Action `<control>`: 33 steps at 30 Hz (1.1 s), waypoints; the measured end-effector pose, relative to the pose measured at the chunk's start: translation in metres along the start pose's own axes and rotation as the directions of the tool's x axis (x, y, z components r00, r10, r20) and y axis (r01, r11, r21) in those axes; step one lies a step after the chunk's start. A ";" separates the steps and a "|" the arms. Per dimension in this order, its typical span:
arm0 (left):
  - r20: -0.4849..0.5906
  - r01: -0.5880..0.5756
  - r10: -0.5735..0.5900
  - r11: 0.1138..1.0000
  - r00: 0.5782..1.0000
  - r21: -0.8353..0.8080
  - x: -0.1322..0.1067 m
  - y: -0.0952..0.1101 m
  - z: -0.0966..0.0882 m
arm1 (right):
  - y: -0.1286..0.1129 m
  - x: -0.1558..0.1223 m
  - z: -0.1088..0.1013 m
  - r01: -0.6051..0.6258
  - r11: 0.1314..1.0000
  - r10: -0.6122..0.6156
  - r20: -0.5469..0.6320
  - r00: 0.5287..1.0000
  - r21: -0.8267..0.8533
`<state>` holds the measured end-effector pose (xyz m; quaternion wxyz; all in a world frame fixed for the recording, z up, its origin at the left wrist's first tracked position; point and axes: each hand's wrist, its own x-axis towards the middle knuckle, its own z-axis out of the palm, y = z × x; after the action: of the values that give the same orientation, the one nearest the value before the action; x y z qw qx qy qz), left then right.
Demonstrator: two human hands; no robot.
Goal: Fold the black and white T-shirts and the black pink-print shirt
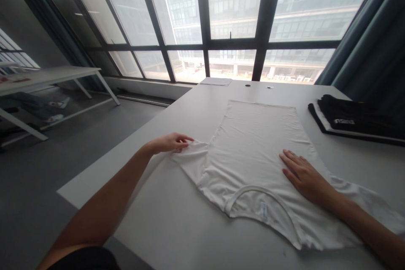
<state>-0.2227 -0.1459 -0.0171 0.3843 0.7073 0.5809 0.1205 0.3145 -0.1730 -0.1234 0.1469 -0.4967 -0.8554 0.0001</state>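
Note:
A white T-shirt (253, 147) lies spread on the white table (177, 215), its neckline toward me and its hem toward the window. Inside the collar a small label shows. At the left sleeve's edge, my left hand (172, 142) pinches the fabric between thumb and fingers. My right hand (302, 175) rests flat on the shirt's body, right of the middle, with its fingers stretched out. The right sleeve runs out beyond my right forearm, which covers part of it. Wrinkles cross the fabric around the shoulders.
On the table's right side sits a stack of folded black and white clothes (354, 120). White paper (217, 81) lies at the far edge, near a dark round piece (247, 85). Another table (63, 75) stands at left, with a person's legs (41, 105) beneath. Windows line the back.

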 end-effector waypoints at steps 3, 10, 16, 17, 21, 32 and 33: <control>-0.076 0.001 0.001 1.000 0.997 0.024 0.006 -0.003 0.004 | 0.001 0.000 0.000 0.004 1.000 -0.004 0.006 1.000 0.001; -0.446 -0.060 0.322 0.859 0.835 0.508 0.019 0.014 0.049 | 0.000 0.000 -0.001 -0.001 1.000 0.001 0.001 1.000 0.008; -0.145 -0.190 0.339 0.777 0.930 0.600 0.027 0.022 0.104 | 0.001 0.000 0.000 -0.006 1.000 0.006 0.017 1.000 -0.005; -0.118 -0.172 0.305 0.769 0.945 0.615 0.028 0.018 0.104 | 0.001 -0.001 0.000 -0.004 1.000 0.004 0.015 1.000 -0.005; -0.157 -0.054 0.202 0.761 0.967 0.646 0.033 0.004 0.087 | 0.001 -0.001 0.000 -0.005 1.000 0.005 0.012 1.000 -0.003; -0.261 -0.102 0.320 0.788 0.911 0.608 0.004 0.050 0.091 | 0.000 -0.001 -0.002 -0.006 1.000 0.006 0.007 1.000 0.008; -0.281 -0.061 0.287 0.792 0.916 0.608 0.004 0.048 0.088 | 0.000 -0.001 -0.001 -0.007 1.000 0.007 0.009 1.000 0.007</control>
<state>-0.1322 -0.1791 -0.0452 0.0211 0.8079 0.5808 0.0976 0.3153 -0.1740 -0.1223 0.1448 -0.4992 -0.8543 0.0060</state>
